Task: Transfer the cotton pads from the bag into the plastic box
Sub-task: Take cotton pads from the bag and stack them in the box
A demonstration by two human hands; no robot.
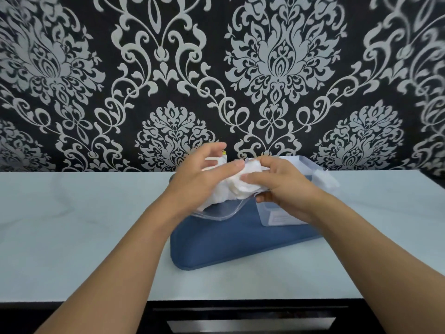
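Both hands, left point(204, 174) and right point(281, 186), pinch cotton pads point(240, 186) above the bag point(212, 213). Loose pads could spill onto the counter point(72, 225), missing the plastic box point(308, 165).

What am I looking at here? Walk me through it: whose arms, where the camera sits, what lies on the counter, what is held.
There is no machine here. A person wears a camera on the head, looking forward and down, so the two bare arms reaching in from the bottom are their own. This is the only view.

On the pale counter lies a blue mat. On it, toward the right, stands a clear plastic box, partly hidden by the right hand.

The left hand holds the clear bag from the left. The right hand pinches white cotton pads at the bag's mouth. Patterned black and silver wallpaper stands behind.
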